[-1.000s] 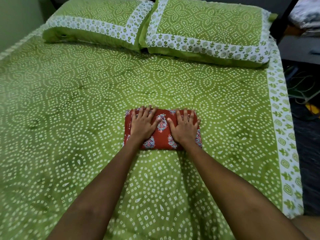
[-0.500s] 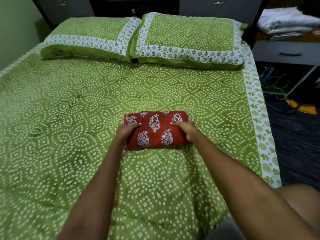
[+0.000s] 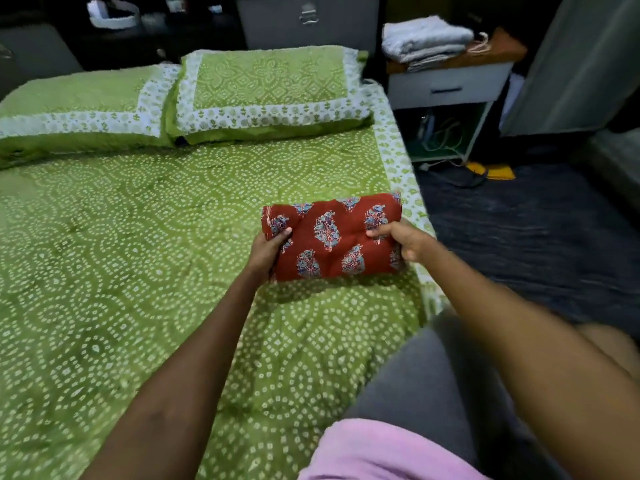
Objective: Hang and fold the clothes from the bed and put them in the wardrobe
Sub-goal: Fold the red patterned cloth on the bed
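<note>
— What's closest to the camera?

— A pink garment (image 3: pixel 381 452) and a grey clothed knee, then two bare forearms reaching out over the green bed (image 3: pixel 121 271).

— And the thing being handled?

— A folded red cloth (image 3: pixel 329 237), a thick oblong bundle printed with blue floral motifs, its upper edge rounded. It is lifted just above the bedspread near the bed's right edge, with its shadow on the sheet beneath.

— Any label or writing on it?

— None that can be read.

— How is it held?

— By both ends. The left hand (image 3: pixel 268 249) has its grip closed on the left end, thumb on top and fingers hidden underneath. The right hand (image 3: pixel 403 240) grips the right end, fingers curled round the edge, thumb lying across the top.

— Farther back?

— Two green pillows (image 3: pixel 263 88) with white patterned borders lie side by side at the head of the bed. Right of them stands a white bedside cabinet (image 3: pixel 446 88) with folded grey-white linen (image 3: pixel 422 38) stacked on top.
</note>
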A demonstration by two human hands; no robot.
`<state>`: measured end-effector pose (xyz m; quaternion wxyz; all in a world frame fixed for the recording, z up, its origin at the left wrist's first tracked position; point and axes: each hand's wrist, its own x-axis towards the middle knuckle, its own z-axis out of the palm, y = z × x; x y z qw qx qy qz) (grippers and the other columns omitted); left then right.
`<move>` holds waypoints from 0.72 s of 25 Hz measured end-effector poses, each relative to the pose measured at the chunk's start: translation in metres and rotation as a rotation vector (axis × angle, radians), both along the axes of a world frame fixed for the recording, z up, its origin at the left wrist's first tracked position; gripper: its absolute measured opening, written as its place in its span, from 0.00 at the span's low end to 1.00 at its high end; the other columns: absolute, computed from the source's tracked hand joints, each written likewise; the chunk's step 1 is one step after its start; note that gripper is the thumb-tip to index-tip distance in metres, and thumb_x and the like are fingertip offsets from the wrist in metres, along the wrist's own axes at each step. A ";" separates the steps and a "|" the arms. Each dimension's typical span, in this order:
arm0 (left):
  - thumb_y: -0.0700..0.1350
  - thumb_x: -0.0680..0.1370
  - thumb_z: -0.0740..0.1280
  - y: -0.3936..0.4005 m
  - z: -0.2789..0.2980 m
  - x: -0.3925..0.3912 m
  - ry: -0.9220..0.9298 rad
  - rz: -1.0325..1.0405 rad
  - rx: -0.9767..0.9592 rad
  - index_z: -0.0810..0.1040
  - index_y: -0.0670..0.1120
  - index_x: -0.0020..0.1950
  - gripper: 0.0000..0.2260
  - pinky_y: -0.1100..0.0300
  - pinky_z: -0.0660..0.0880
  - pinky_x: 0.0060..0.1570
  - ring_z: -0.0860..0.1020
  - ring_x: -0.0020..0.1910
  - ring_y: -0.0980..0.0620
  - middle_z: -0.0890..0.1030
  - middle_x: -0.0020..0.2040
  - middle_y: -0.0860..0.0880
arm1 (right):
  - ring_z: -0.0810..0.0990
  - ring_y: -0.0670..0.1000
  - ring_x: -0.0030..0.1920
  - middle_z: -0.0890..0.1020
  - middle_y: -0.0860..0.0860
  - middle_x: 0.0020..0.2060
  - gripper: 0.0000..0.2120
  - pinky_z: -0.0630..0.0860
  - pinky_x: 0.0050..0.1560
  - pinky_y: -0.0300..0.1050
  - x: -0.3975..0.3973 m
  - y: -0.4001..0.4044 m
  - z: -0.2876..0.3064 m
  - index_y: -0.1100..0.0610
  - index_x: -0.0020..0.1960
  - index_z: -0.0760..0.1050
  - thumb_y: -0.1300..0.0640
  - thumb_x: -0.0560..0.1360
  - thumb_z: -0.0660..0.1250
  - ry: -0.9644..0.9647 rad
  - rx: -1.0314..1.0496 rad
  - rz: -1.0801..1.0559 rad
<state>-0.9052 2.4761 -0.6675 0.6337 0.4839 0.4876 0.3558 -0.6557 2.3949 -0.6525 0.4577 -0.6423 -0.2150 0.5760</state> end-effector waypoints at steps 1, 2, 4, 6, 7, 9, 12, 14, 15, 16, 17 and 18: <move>0.39 0.77 0.66 -0.002 0.004 0.019 0.011 -0.011 0.047 0.76 0.44 0.55 0.08 0.61 0.80 0.41 0.82 0.37 0.58 0.81 0.45 0.49 | 0.81 0.56 0.49 0.81 0.58 0.53 0.26 0.79 0.42 0.49 0.017 -0.007 0.006 0.61 0.64 0.72 0.66 0.67 0.73 -0.014 0.015 -0.027; 0.38 0.77 0.66 -0.006 0.009 0.042 0.016 -0.035 0.086 0.76 0.42 0.57 0.09 0.63 0.80 0.41 0.81 0.36 0.60 0.81 0.45 0.50 | 0.81 0.57 0.50 0.81 0.58 0.54 0.29 0.79 0.42 0.50 0.038 -0.018 0.010 0.61 0.65 0.70 0.66 0.66 0.74 -0.017 0.028 -0.063; 0.37 0.78 0.65 -0.011 0.012 0.089 0.025 -0.080 0.149 0.74 0.38 0.62 0.13 0.64 0.79 0.43 0.80 0.38 0.62 0.80 0.46 0.50 | 0.81 0.56 0.50 0.80 0.58 0.56 0.31 0.79 0.42 0.49 0.084 -0.038 0.014 0.61 0.66 0.69 0.63 0.65 0.75 -0.025 0.047 -0.138; 0.37 0.78 0.64 -0.015 0.013 0.140 0.037 -0.114 0.200 0.73 0.37 0.62 0.13 0.66 0.77 0.43 0.80 0.39 0.63 0.80 0.47 0.50 | 0.81 0.56 0.50 0.80 0.57 0.54 0.32 0.79 0.41 0.49 0.129 -0.056 0.016 0.60 0.65 0.69 0.58 0.65 0.77 -0.046 0.056 -0.195; 0.38 0.78 0.64 -0.015 0.012 0.168 0.043 -0.123 0.218 0.74 0.37 0.62 0.13 0.66 0.77 0.42 0.80 0.40 0.62 0.80 0.47 0.50 | 0.82 0.55 0.48 0.81 0.57 0.52 0.28 0.79 0.40 0.48 0.152 -0.063 0.018 0.60 0.64 0.70 0.57 0.67 0.76 -0.052 0.069 -0.214; 0.39 0.78 0.64 -0.014 0.015 0.221 0.049 -0.134 0.246 0.74 0.37 0.62 0.13 0.64 0.77 0.44 0.79 0.43 0.57 0.80 0.49 0.47 | 0.81 0.53 0.44 0.81 0.55 0.48 0.19 0.78 0.38 0.47 0.197 -0.071 0.020 0.59 0.60 0.72 0.57 0.71 0.72 -0.063 0.094 -0.244; 0.40 0.79 0.64 -0.005 0.028 0.319 0.041 -0.183 0.248 0.75 0.38 0.60 0.12 0.56 0.78 0.49 0.79 0.48 0.49 0.80 0.51 0.43 | 0.80 0.51 0.42 0.81 0.53 0.45 0.16 0.77 0.38 0.46 0.282 -0.076 0.039 0.57 0.58 0.72 0.58 0.73 0.71 -0.106 0.121 -0.312; 0.41 0.78 0.65 -0.001 0.052 0.379 0.027 -0.229 0.258 0.76 0.43 0.58 0.09 0.50 0.77 0.53 0.79 0.49 0.46 0.80 0.51 0.42 | 0.80 0.50 0.42 0.81 0.53 0.44 0.17 0.77 0.39 0.46 0.335 -0.081 0.064 0.58 0.59 0.73 0.58 0.73 0.71 -0.135 0.118 -0.367; 0.42 0.78 0.66 0.001 0.067 0.406 0.030 -0.252 0.278 0.76 0.44 0.58 0.10 0.49 0.76 0.55 0.79 0.51 0.46 0.80 0.52 0.43 | 0.80 0.50 0.42 0.81 0.53 0.45 0.17 0.77 0.39 0.45 0.358 -0.086 0.082 0.58 0.60 0.73 0.58 0.72 0.71 -0.149 0.110 -0.399; 0.43 0.77 0.67 0.003 0.081 0.428 0.038 -0.269 0.304 0.76 0.44 0.59 0.11 0.49 0.76 0.56 0.79 0.52 0.47 0.81 0.52 0.44 | 0.80 0.50 0.42 0.81 0.53 0.46 0.18 0.77 0.39 0.46 0.376 -0.091 0.099 0.59 0.60 0.73 0.58 0.72 0.71 -0.155 0.103 -0.425; 0.43 0.77 0.67 0.003 0.097 0.446 0.053 -0.290 0.322 0.76 0.43 0.60 0.12 0.49 0.76 0.57 0.78 0.52 0.49 0.81 0.53 0.45 | 0.80 0.51 0.43 0.81 0.54 0.47 0.19 0.77 0.40 0.46 0.392 -0.095 0.116 0.59 0.61 0.72 0.58 0.72 0.72 -0.165 0.097 -0.447; 0.44 0.77 0.67 0.002 0.115 0.466 0.048 -0.315 0.327 0.76 0.43 0.60 0.13 0.49 0.75 0.58 0.78 0.52 0.50 0.81 0.53 0.45 | 0.80 0.52 0.44 0.81 0.55 0.49 0.20 0.77 0.43 0.48 0.408 -0.100 0.140 0.59 0.61 0.72 0.58 0.71 0.72 -0.178 0.087 -0.469</move>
